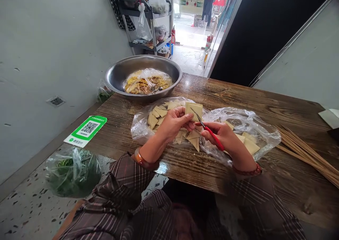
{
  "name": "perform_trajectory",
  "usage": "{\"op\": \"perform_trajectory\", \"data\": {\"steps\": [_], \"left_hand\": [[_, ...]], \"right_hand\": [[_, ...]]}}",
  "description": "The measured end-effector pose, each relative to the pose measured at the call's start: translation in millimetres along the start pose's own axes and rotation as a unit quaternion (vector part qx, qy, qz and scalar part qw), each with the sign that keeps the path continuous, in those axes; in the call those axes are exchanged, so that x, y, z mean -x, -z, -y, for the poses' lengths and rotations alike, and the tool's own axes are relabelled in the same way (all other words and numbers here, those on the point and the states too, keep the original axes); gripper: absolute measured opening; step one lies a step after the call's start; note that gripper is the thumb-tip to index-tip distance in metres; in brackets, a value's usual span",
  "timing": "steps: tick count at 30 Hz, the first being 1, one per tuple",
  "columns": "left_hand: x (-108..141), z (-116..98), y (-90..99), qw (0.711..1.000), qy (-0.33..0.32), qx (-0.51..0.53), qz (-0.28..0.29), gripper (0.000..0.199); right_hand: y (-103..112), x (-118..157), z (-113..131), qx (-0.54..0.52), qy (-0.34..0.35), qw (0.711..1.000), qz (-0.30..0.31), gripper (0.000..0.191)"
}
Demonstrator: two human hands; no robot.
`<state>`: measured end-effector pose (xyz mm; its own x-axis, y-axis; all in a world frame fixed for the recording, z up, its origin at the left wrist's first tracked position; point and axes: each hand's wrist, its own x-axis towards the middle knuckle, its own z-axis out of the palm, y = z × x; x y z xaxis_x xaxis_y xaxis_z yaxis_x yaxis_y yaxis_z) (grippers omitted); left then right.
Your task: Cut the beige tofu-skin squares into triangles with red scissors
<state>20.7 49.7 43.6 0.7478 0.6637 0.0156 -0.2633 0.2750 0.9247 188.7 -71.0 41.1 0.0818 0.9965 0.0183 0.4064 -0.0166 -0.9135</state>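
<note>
My left hand (178, 121) pinches a pale, flat square of tofu sheet (196, 108) upright by its lower left side. In my right hand (221, 134) are red-handled scissors (214, 138), their blades lying diagonally across the sheet. Below and left of my hands, cut triangular pieces (159, 112) are heaped on a clear plastic bag (138, 127). A second clear bag (268, 135), to the right, holds larger uncut pieces (250, 144), partly hidden behind my right hand.
A large steel basin (111, 75) at the table's far left holds bagged yellow food on sticks. Bamboo skewers (307, 151) lie at the right. A green QR card (86, 130) lies on the left edge. Beside the table is a bag of greens (74, 173); a shelf cart (152, 15) stands behind.
</note>
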Motion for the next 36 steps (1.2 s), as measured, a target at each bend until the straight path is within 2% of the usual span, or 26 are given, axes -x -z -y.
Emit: {"op": "perform_trajectory", "data": {"steps": [8, 14, 21, 27, 32, 36], "left_hand": [[0.0, 1.4, 0.2, 1.0, 0.008, 0.006, -0.016, 0.04], [0.1, 1.5, -1.0, 0.998, -0.016, -0.005, -0.065, 0.039], [-0.3, 2.6, -2.3, 0.997, -0.02, -0.008, -0.08, 0.039], [0.6, 3.8, -3.8, 0.998, -0.012, -0.049, -0.038, 0.041], [2.0, 4.8, -5.9, 0.998, 0.005, -0.062, -0.021, 0.04], [1.6, 5.6, -5.1, 0.998, 0.007, -0.067, -0.017, 0.039]], "right_hand": [[-0.1, -2.1, -3.7, 0.032, -0.005, 0.999, -0.016, 0.057], [-3.0, -1.4, -4.0, 0.019, -0.015, 1.0, -0.005, 0.054], [-2.2, -0.3, 0.6, -0.007, -0.006, 1.0, 0.012, 0.056], [-3.7, -1.2, 5.1, -0.044, -0.028, 0.998, 0.024, 0.053], [-6.0, -2.3, 9.3, -0.068, -0.059, 0.996, 0.007, 0.065], [-5.6, -1.7, 8.3, -0.053, -0.087, 0.995, 0.005, 0.064]]}}
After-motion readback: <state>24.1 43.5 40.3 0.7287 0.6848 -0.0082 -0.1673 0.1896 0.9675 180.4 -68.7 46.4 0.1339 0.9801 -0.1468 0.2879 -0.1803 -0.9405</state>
